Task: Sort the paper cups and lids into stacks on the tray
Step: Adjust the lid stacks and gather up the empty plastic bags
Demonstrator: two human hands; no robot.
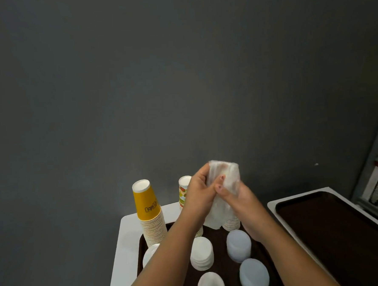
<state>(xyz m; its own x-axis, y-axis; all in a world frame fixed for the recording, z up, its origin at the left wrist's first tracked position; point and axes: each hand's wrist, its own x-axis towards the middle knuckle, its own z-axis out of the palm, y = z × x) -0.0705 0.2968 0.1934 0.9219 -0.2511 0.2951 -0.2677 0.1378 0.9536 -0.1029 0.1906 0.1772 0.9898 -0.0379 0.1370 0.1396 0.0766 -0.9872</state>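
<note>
Head view: "JUICE" on yellow cups (148, 206)

A café or canteen service area was indicated: stacked paper cups (152, 220) and lids (201, 253) on brown trays (335, 229), white tabletop (125, 241), dark wall (157, 78).

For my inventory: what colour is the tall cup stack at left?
Yellow top cup, white rims below; head view.

Tall stack of inverted yellow paper cups (148, 208) stood at the far left corner of the dark brown tray (220, 233). A printed white cup stack (183, 190) stood behind, partly hidden. A plastic-sleeved cup stack (227, 184) was upright. White lid stacks (201, 253) and translucent bluish lid stacks (238, 246) sat nearer.
</note>
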